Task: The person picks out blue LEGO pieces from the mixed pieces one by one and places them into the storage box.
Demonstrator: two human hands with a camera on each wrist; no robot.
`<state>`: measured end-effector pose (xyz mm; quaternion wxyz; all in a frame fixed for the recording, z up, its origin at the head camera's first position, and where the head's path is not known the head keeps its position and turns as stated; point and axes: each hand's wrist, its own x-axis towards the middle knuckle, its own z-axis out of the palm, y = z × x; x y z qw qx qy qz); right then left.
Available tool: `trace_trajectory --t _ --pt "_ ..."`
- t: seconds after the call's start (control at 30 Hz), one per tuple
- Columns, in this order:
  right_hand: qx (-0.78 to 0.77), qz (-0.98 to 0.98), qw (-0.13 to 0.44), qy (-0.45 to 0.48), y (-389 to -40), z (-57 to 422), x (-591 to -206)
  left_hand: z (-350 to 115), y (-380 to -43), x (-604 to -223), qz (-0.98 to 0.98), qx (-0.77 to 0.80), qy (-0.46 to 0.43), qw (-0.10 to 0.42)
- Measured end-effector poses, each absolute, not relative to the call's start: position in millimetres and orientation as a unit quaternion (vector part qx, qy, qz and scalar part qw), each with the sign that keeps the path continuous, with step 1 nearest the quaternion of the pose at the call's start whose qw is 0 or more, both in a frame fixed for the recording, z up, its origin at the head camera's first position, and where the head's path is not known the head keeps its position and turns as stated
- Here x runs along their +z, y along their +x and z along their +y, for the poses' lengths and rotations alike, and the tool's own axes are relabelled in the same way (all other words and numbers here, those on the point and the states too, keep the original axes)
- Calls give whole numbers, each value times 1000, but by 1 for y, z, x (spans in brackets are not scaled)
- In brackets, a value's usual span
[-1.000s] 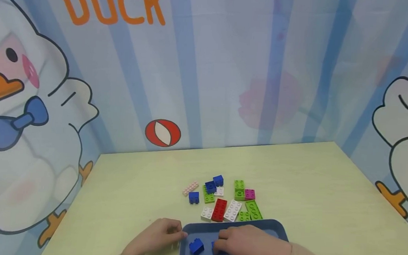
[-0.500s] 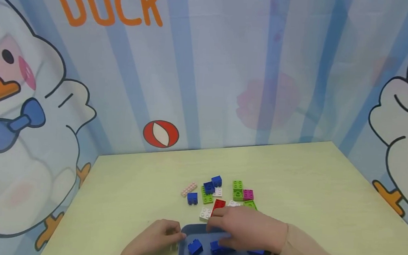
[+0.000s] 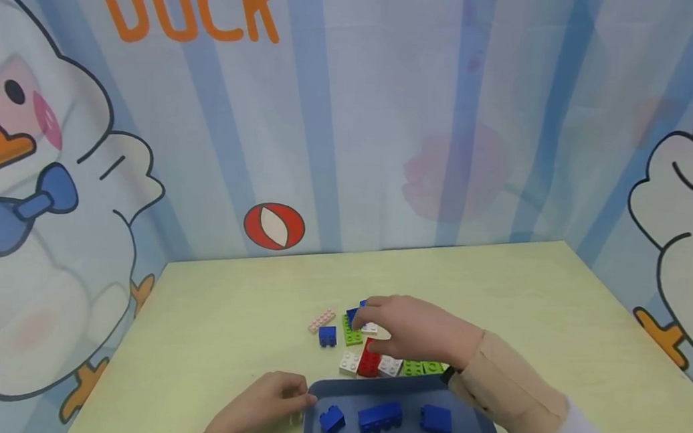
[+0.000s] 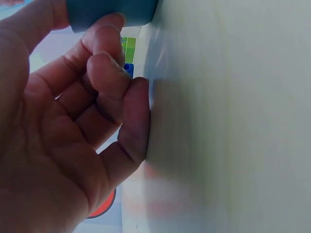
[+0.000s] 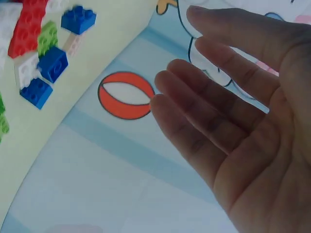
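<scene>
My left hand [image 3: 269, 406] is at the left rim of a blue-grey tray [image 3: 412, 384], its thumb on the rim and its fingers curled against the tray's outer side. In the left wrist view the thumb and index finger pinch the tray's edge [image 4: 112, 12]. My right hand [image 3: 420, 325] hovers over the loose bricks behind the tray, fingers apart and holding nothing. Close to its fingertips lie a dark blue brick [image 5: 53, 65] and another blue brick [image 5: 36, 92]. Below the hand lies a red brick [image 3: 369, 360], partly covered by it in the head view.
Inside the tray are several blue bricks, among them a long one [image 3: 380, 418]. A white brick [image 3: 350, 362], a pale pink brick [image 3: 322, 320], a blue brick [image 3: 327, 336] and green bricks [image 3: 412, 368] lie on the table [image 3: 230, 322]. A duck-printed curtain [image 3: 375, 145] stands behind.
My right hand has lifted out of the tray and moved away over the bricks at the back, leaving blue bricks in the tray. The left hand has stayed at the rim.
</scene>
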<state>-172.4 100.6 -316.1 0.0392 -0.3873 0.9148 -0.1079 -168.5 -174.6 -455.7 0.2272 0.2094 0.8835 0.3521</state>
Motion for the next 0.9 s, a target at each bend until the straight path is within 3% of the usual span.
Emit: trace_trajectory --t 0.23,0.9 --pt "-117 919 12 -376 -194 103 -311 -176 -170 -456 883 351 211 229" --pt "-165 930 97 -313 -246 85 -358 -175 -169 -455 882 352 209 234"
